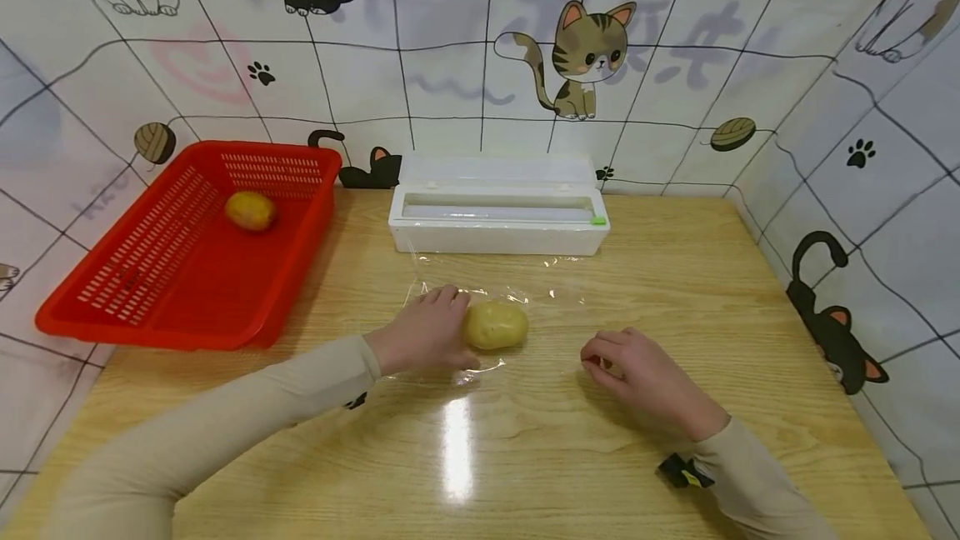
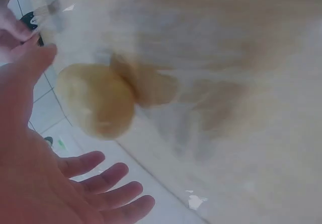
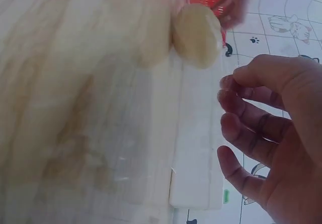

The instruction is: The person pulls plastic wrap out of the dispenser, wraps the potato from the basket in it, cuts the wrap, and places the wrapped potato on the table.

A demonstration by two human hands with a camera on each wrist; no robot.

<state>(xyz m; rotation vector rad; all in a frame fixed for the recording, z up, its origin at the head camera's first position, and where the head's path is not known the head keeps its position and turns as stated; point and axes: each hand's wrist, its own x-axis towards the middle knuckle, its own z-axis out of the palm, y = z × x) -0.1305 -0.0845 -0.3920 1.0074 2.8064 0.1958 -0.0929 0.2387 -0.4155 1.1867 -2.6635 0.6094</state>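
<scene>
A pale yellow potato (image 1: 496, 325) lies on a sheet of clear plastic wrap (image 1: 489, 367) on the table. My left hand (image 1: 429, 333) is right beside the potato's left end, over the wrap; in the left wrist view its fingers (image 2: 118, 196) are spread and hold nothing. To the right of the potato, my right hand (image 1: 647, 377) has its thumb and forefinger tips together. In the left wrist view, the right hand (image 2: 14, 35) pinches a glinting edge of the wrap. The potato (image 3: 197, 36) also shows beyond the right fingertips in the right wrist view.
A white wrap dispenser box (image 1: 495, 240) with its lid raised and a green slider (image 1: 598, 221) stands behind the potato. At the left is a red plastic basket (image 1: 176, 298) holding another potato (image 1: 251, 211). Cat-patterned cloth (image 1: 450, 82) walls surround the table (image 1: 570, 473).
</scene>
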